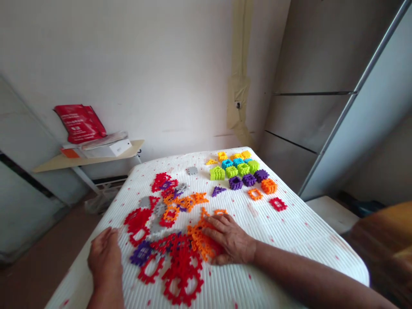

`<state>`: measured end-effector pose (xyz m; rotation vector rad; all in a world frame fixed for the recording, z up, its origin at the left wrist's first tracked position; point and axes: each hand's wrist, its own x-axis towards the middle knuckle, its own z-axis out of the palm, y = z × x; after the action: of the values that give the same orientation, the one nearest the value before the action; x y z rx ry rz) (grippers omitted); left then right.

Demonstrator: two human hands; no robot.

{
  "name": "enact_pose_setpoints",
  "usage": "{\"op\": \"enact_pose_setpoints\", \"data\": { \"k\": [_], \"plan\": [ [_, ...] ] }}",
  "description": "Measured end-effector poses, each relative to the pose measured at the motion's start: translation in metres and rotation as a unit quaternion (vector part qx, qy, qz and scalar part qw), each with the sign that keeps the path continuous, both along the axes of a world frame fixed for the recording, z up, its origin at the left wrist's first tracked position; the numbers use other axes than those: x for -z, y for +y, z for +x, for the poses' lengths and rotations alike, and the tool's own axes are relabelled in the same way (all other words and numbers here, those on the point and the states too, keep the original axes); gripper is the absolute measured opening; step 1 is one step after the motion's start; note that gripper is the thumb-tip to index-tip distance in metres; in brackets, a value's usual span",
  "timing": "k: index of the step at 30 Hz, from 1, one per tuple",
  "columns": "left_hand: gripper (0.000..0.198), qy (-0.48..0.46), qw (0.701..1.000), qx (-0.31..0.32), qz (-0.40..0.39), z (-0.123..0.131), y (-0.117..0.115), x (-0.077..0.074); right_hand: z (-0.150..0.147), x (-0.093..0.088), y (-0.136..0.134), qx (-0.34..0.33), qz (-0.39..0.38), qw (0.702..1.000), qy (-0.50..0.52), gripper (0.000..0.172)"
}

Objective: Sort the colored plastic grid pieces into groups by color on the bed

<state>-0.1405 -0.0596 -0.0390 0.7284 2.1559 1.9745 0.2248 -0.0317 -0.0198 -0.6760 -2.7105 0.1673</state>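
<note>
My right hand (230, 240) lies over a heap of orange notched plastic building tiles (201, 242), fingers stretched out and touching them. Some of those orange tiles are hidden beneath the palm. My left hand (105, 253) rests at the left side of the table with its fingers curled in, and no piece shows in it. Between the two hands spread red notched tiles (182, 274), some of them hollow frames, and a purple tile (140, 252). Farther back in the loose pile are more red tiles (138, 221), grey tiles (159, 209) and orange frames (172, 213).
Stacks sorted by colour stand at the back right: yellow (222, 156), blue (227, 164), green (217, 173), purple (236, 183) and orange (269, 186). A red frame (278, 204) lies near them. The padded table (289, 244) stands beside a grey cabinet (309, 64). Red bags (79, 122) sit on a side shelf.
</note>
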Motion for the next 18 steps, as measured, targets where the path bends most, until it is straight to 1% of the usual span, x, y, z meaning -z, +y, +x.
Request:
{"op": "enact_pose_setpoints", "data": {
  "k": [2,4,8,10,13,16,18],
  "plan": [
    [0.037,-0.023,1.0,-0.005,-0.018,0.014,-0.001,-0.004,-0.004,0.001,0.007,0.016,0.007,1.0,0.004,0.077],
    [0.037,-0.035,0.999,0.02,-0.029,0.03,0.0,-0.008,-0.009,0.003,0.017,0.032,0.015,0.999,0.008,0.073],
    [0.041,-0.028,0.998,0.053,-0.007,0.05,0.002,-0.006,-0.019,0.005,0.037,0.059,0.019,0.998,0.019,0.069],
    [0.042,-0.025,0.998,0.061,-0.007,0.055,0.003,-0.003,-0.02,0.006,0.044,0.071,0.019,0.997,0.036,0.063],
    [0.044,-0.033,0.997,0.071,-0.008,0.059,0.002,-0.003,-0.016,0.008,0.046,0.081,0.017,0.993,0.079,0.054],
    [0.044,-0.033,0.997,0.063,0.001,0.057,0.001,-0.004,-0.006,0.008,0.042,0.07,0.005,0.991,0.11,0.057],
    [0.044,-0.03,0.998,0.048,0.009,0.052,0.002,-0.002,0.003,0.008,0.039,0.072,-0.002,0.99,0.124,0.055]
  ]
}}
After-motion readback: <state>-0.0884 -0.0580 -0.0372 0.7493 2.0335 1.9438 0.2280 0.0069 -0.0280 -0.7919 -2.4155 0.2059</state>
